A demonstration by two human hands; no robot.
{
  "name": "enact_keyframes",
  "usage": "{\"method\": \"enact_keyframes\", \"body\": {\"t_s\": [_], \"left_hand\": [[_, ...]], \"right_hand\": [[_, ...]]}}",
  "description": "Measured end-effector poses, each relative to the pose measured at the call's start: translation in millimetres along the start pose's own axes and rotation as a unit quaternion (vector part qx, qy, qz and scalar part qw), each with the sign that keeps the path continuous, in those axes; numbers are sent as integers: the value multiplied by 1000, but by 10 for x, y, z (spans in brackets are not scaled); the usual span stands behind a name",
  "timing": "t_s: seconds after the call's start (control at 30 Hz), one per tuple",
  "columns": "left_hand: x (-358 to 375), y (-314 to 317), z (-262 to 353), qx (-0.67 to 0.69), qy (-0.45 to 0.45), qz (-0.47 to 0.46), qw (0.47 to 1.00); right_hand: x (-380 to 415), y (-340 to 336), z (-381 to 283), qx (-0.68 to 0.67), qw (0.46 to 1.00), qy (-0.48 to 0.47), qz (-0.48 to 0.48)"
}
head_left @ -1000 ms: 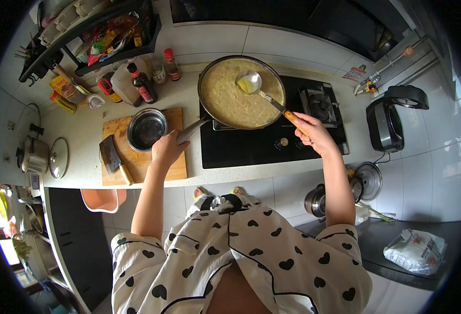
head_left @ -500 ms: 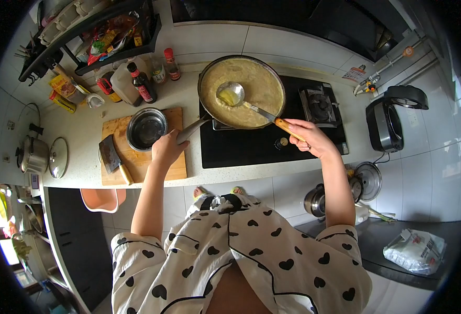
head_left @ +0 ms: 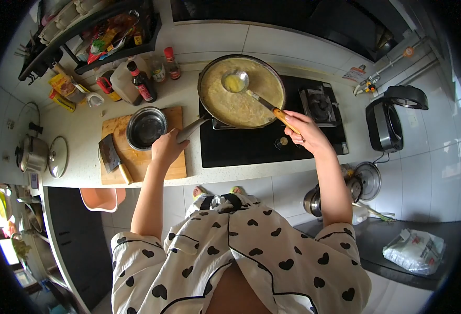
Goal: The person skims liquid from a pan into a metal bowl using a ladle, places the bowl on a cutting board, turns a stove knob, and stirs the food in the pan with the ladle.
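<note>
A wide pan full of pale yellowish food sits over the left burner of the black stove. My left hand is closed round the end of the pan's handle, beside a metal bowl on the wooden cutting board. In my right hand is the wooden handle of a ladle. The ladle's bowl is over the upper middle of the pan, with some yellow liquid in it. I cannot tell whether the ladle touches the food.
A cleaver lies on the board's left part. Bottles stand along the wall behind. A free burner is right of the pan, and an open black appliance stands farther right. A pot and a glass lid are far left.
The ladle's bowl has moved up and slightly right over the pan, and my right hand has shifted slightly up and left. My left hand has stayed on the pan's handle.
</note>
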State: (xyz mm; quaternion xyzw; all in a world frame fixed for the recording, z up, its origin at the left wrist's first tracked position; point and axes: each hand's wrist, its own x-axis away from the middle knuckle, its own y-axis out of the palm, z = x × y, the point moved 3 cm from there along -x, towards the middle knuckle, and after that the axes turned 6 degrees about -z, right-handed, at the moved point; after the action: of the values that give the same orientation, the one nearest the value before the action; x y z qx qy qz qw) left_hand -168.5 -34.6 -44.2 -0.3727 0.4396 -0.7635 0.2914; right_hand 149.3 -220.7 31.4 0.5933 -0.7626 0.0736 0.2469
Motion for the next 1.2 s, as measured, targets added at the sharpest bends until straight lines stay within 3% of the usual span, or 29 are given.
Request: {"method": "enact_keyframes", "body": {"t_s": [0.4,1.2], "left_hand": [[19,-22,20,6,-3,5,1000],[13,-27,21,1,-12,-10,1000]], "right_hand": [[-395,196,45,21,997,-49,59],[-118,340,173,36,999,14,-18]]}}
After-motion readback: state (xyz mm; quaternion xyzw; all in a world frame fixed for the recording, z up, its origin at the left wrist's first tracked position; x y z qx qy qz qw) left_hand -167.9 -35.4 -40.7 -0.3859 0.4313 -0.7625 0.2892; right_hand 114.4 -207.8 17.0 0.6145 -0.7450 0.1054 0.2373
